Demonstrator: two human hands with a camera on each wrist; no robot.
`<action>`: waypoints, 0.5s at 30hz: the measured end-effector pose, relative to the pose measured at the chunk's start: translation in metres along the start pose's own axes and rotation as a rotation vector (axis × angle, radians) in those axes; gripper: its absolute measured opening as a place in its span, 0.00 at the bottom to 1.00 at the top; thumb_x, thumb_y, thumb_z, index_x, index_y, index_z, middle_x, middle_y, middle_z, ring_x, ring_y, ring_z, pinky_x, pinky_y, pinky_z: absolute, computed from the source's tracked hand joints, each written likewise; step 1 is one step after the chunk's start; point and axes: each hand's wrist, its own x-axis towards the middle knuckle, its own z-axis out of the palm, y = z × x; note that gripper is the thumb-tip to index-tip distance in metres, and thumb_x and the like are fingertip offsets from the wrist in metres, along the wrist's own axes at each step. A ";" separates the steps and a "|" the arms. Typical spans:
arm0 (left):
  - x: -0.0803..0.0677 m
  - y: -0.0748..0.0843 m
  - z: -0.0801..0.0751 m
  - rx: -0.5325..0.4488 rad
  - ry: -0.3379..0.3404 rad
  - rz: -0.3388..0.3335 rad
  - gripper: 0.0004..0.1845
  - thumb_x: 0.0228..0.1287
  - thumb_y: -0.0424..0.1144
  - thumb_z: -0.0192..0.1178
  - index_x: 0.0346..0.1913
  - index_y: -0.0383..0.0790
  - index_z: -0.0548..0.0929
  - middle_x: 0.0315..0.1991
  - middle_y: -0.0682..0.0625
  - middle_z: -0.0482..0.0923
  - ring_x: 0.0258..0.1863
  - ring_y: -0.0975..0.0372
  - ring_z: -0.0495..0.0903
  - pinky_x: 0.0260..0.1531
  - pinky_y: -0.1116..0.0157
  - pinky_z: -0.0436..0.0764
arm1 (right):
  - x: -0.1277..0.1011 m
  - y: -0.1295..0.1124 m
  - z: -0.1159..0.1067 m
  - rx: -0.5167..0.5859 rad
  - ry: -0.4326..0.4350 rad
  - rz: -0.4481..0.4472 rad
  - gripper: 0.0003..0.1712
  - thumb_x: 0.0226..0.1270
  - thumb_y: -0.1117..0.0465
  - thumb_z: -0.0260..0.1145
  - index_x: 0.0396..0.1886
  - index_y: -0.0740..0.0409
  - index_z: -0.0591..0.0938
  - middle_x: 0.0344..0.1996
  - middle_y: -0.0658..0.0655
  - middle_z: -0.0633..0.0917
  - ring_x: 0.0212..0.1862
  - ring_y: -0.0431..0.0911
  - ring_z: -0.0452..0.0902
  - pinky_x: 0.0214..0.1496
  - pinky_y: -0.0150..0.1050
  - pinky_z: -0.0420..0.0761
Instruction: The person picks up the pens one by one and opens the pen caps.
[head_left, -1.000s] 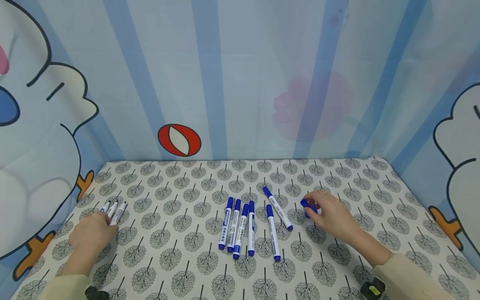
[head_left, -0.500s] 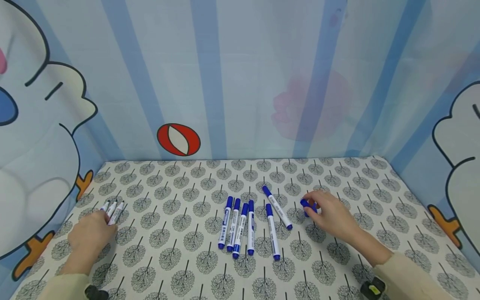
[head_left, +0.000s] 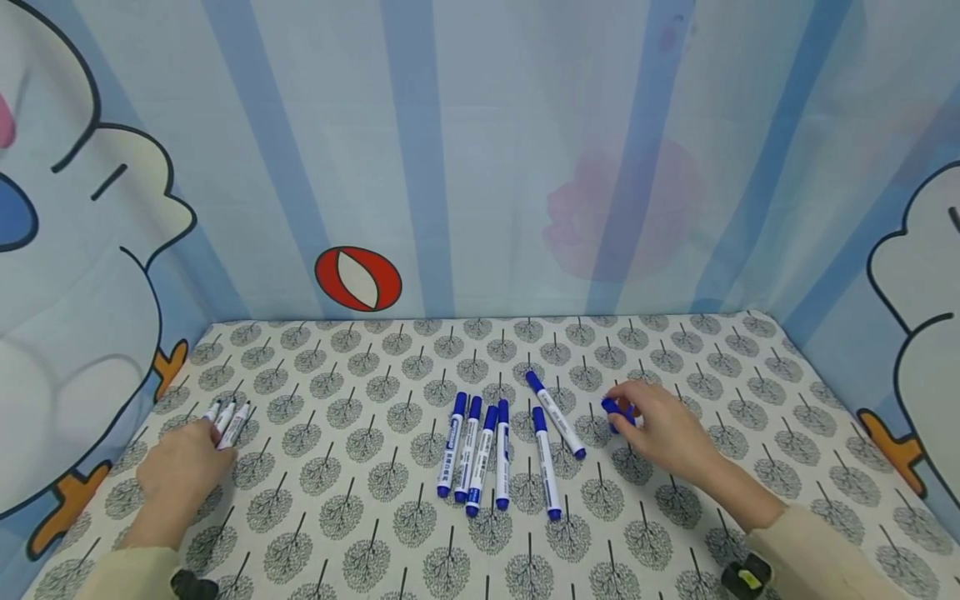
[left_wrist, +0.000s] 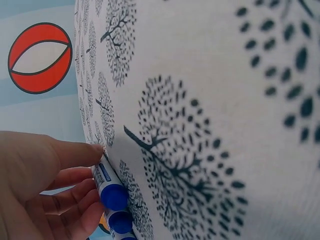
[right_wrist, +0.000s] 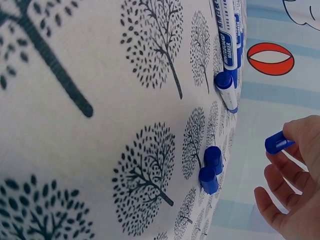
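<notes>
Uncapped white marker pens (head_left: 228, 421), three of them side by side, lie under the fingertips of the left hand (head_left: 182, 469) at the near-left of the tree-patterned tablecloth (head_left: 360, 358). Their bare tips point away from the person and a little to the right, so their long axes run roughly front to back; the left wrist view shows their blue rear ends (left_wrist: 114, 197) tucked against the curled fingers (left_wrist: 70, 202), with the thumb lying along the top pen. That hand grips the bundle.

Well apart, on the right side, the right hand (head_left: 663, 433) pinches a small blue plastic cap (right_wrist: 278, 142) between thumb and forefinger, the other fingers loosely bent. Two more blue caps (right_wrist: 210, 169) lie on the cloth just beside it, touching one another.

Between the two hands lies a row of capped white markers with blue caps (head_left: 480, 450), five of them roughly parallel, caps pointing away from the person. A sixth capped marker (head_left: 556, 415) lies slanted nearest the right hand, its cap towards the far left.
</notes>
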 end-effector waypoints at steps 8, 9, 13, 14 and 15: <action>0.004 -0.002 -0.001 0.002 0.000 0.021 0.16 0.54 0.40 0.60 0.40 0.30 0.76 0.22 0.42 0.76 0.17 0.56 0.72 0.12 0.61 0.69 | 0.001 0.000 -0.003 0.004 -0.005 0.015 0.15 0.53 0.65 0.69 0.42 0.59 0.79 0.30 0.49 0.79 0.32 0.44 0.75 0.32 0.33 0.76; 0.004 -0.002 -0.001 0.002 -0.001 0.023 0.16 0.55 0.41 0.60 0.41 0.30 0.76 0.22 0.42 0.76 0.17 0.56 0.72 0.12 0.61 0.69 | 0.001 0.001 -0.003 0.003 -0.004 0.018 0.15 0.53 0.65 0.68 0.42 0.60 0.79 0.30 0.49 0.79 0.32 0.44 0.75 0.31 0.33 0.76; 0.003 0.002 -0.003 -0.003 -0.006 0.024 0.17 0.56 0.42 0.59 0.43 0.31 0.75 0.24 0.41 0.77 0.17 0.56 0.71 0.13 0.61 0.69 | 0.001 0.004 -0.004 -0.014 -0.006 0.030 0.15 0.54 0.64 0.68 0.42 0.60 0.79 0.28 0.49 0.79 0.31 0.44 0.74 0.30 0.32 0.74; 0.002 0.004 -0.003 -0.006 -0.003 0.026 0.17 0.56 0.42 0.59 0.43 0.31 0.75 0.25 0.41 0.77 0.17 0.56 0.71 0.13 0.61 0.69 | 0.001 0.005 -0.004 -0.017 -0.007 0.034 0.15 0.54 0.64 0.68 0.42 0.61 0.79 0.28 0.49 0.79 0.32 0.44 0.75 0.30 0.32 0.74; 0.002 0.005 -0.004 -0.008 -0.001 0.031 0.17 0.57 0.42 0.59 0.44 0.31 0.75 0.25 0.41 0.77 0.17 0.56 0.72 0.13 0.61 0.69 | 0.001 0.006 -0.004 -0.021 -0.009 0.041 0.15 0.54 0.64 0.68 0.43 0.61 0.79 0.28 0.49 0.79 0.32 0.44 0.75 0.30 0.32 0.74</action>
